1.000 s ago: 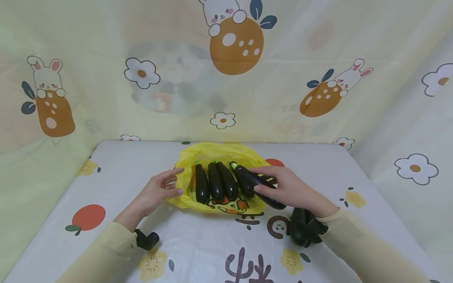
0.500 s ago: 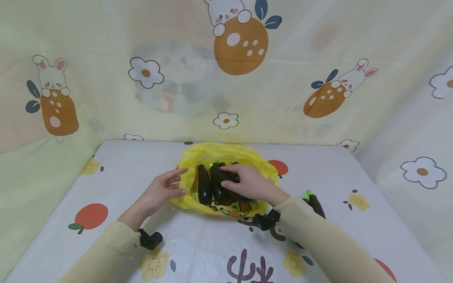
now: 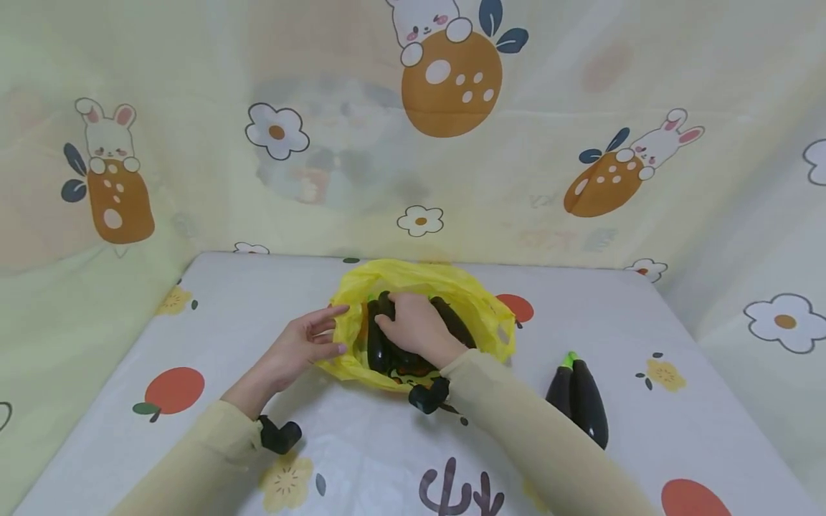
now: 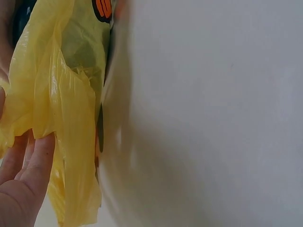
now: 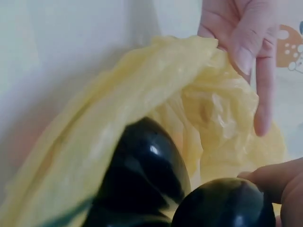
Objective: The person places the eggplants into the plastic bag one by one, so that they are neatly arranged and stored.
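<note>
A yellow plastic bag (image 3: 396, 271) lies wide-mouthed on the table with several dark, glossy eggplants in it. One eggplant (image 3: 454, 322) in the bag shows to the right of my right hand (image 3: 416, 326). That hand reaches into the bag and grips another eggplant (image 5: 222, 203), clearest in the right wrist view; in the head view it is mostly covered. My left hand (image 3: 302, 350) touches the bag's left rim, its fingers fairly straight and thumb apart. In the left wrist view, bag film partly hides its fingers (image 4: 38, 158).
Two eggplants (image 3: 591, 405) lie side by side on the table to the right, partly behind my right forearm. A patterned cloth (image 3: 348, 179) hangs behind the table. A small black camera (image 3: 279, 434) sits at my left wrist.
My right hand has moved left with an eggplant, from the bag's right edge to over its middle. The two eggplants on the table have come out from behind the right arm. My left hand stays.
</note>
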Available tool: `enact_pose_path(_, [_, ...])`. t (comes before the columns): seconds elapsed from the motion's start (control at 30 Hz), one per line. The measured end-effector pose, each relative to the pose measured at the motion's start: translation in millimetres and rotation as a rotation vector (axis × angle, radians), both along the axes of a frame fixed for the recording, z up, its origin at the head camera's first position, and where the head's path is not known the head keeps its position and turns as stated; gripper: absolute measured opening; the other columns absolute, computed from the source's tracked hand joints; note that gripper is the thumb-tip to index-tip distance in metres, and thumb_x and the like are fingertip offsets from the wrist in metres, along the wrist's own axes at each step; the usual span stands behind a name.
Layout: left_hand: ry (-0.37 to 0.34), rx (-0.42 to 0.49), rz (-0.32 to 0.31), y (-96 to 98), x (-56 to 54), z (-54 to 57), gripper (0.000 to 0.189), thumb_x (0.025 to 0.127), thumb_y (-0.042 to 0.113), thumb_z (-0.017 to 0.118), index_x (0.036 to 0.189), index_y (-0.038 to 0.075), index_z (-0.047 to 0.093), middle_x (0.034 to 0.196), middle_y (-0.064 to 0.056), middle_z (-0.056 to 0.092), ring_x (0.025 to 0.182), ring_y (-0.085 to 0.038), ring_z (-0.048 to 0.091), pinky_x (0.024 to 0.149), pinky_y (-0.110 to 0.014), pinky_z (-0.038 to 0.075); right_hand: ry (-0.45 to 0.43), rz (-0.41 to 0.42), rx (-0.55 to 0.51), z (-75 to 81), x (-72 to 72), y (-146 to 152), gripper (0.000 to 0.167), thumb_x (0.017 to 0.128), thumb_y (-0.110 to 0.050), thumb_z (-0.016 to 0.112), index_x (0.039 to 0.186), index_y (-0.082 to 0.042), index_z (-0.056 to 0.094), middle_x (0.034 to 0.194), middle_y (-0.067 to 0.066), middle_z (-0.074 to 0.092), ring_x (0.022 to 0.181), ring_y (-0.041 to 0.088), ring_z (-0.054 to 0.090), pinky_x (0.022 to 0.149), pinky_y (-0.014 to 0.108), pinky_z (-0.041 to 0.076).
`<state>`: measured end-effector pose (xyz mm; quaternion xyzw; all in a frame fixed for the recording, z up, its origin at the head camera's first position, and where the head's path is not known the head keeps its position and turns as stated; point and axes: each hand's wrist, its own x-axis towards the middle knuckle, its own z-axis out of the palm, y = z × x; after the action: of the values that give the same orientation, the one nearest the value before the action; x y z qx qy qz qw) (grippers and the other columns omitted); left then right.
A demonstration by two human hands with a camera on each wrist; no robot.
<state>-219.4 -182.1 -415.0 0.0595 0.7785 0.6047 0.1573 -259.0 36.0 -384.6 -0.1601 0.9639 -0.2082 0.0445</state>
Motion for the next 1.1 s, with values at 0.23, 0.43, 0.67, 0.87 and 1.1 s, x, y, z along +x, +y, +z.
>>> enact_pose_path(0.23, [-0.003, 0.000, -0.003, 1.8, -0.7, 0.4, 0.069, 0.094, 0.007, 0.072, 0.157, 0.014, 0.042, 0.164, -0.024, 0.030, 0.146, -0.048, 0.039, 0.115, -0.054, 0.042, 0.029, -0.052, 0.054, -4.1, 0.8, -8, 0.048, 0.101, -0.033, 0.064, 0.130, 0.005, 0.064, 0.129, 0.020, 0.069, 0.113, 0.031, 0.068, 0.097, 0.043, 0.059])
enact_pose_path(0.43, [0.001, 0.008, 0.001, 1.4, -0.7, -0.2, 0.069, 0.094, 0.006, 0.072, 0.156, 0.013, 0.043, 0.165, -0.025, 0.028, 0.147, -0.049, 0.038, 0.116, -0.055, 0.041, 0.068, -0.014, 0.094, -5.6, 2.0, -10, 0.043, 0.101, -0.040, 0.063, 0.108, 0.002, 0.069, 0.097, 0.016, 0.073, 0.083, 0.024, 0.066, 0.074, 0.035, 0.058])
enact_pose_path(0.67, [0.005, -0.001, 0.007, 1.4, 0.8, -0.4, 0.069, 0.094, 0.008, 0.072, 0.156, 0.013, 0.043, 0.163, -0.025, 0.031, 0.145, -0.048, 0.040, 0.114, -0.053, 0.044, -0.031, -0.023, 0.038, 2.6, 4.8, 2, 0.058, 0.103, -0.044, 0.058, 0.136, 0.003, 0.059, 0.133, 0.019, 0.067, 0.118, 0.031, 0.066, 0.101, 0.046, 0.056])
enact_pose_path(0.87, [0.009, -0.006, 0.003, 2.3, 1.2, 0.8, 0.068, 0.095, 0.009, 0.072, 0.156, 0.012, 0.042, 0.163, -0.026, 0.031, 0.146, -0.048, 0.040, 0.115, -0.054, 0.043, -0.069, 0.068, -0.109, 14.7, 9.8, 37, 0.057, 0.104, -0.038, 0.059, 0.147, -0.001, 0.053, 0.149, 0.016, 0.057, 0.138, 0.031, 0.054, 0.115, 0.048, 0.046])
enact_pose_path(1.1, [-0.005, -0.014, 0.003, 3.8, 0.3, 0.8, 0.069, 0.095, 0.010, 0.072, 0.157, 0.013, 0.042, 0.164, -0.024, 0.030, 0.147, -0.048, 0.037, 0.117, -0.056, 0.040, -0.082, 0.178, -0.267, 25.9, 24.6, 97, 0.048, 0.104, -0.029, 0.060, 0.145, -0.004, 0.056, 0.142, 0.016, 0.063, 0.126, 0.031, 0.063, 0.107, 0.050, 0.052])
